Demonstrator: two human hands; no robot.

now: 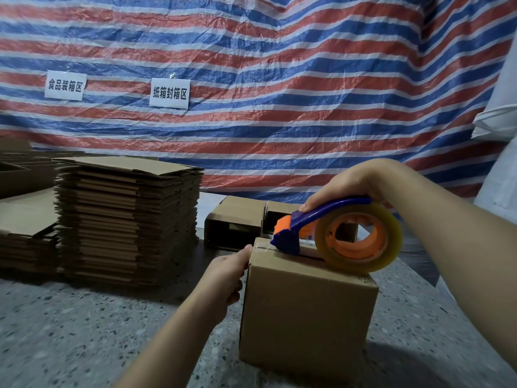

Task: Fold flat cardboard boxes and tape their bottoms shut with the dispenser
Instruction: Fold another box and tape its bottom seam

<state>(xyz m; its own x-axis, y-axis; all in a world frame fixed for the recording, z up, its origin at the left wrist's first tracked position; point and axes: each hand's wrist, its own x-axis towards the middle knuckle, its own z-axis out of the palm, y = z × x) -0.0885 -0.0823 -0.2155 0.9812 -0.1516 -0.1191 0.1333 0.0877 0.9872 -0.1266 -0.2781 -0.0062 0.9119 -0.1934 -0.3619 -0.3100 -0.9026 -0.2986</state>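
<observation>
Now right hand point(349, 186) gripping tape dispenser point(335, 233) atop box point(305, 303), left hand point(226, 273) steadying

Your brown cardboard box point(305, 306) stands folded on the speckled bench point(84, 331), flaps up — the blue-and-orange tape dispenser point(335, 233) rests along its seam, clear roll upright at the near end.

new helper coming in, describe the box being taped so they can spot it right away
Start at the tall stack of flat cardboard boxes on the speckled floor and look right, nearer the camera. The cardboard box stands there alone. Unlike the open boxes behind it, its flaps are closed, the tape dispenser rests on its seam and the left hand holds its edge.
</observation>
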